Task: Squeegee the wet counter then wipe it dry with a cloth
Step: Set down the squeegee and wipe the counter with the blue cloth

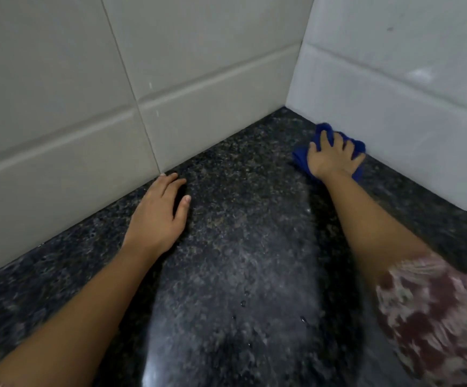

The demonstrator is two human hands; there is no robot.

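Right hand [334, 157], at right of centre in the frame, presses a bunched blue cloth [324, 132] flat, fingers spread over it, hard against the base of the right-hand tiled wall [394, 107]. Left hand [158, 213], centre-left, lies open and empty, palm down on the tabletop [240, 247], fingertips near the left wall. The cloth sits just short of the corner; droplets [303, 319] remain lower centre, toward the person, so the right hand is nearer them. Tabletop: dark speckled polished stone. Walls: smooth pale tile. No squeegee visible.
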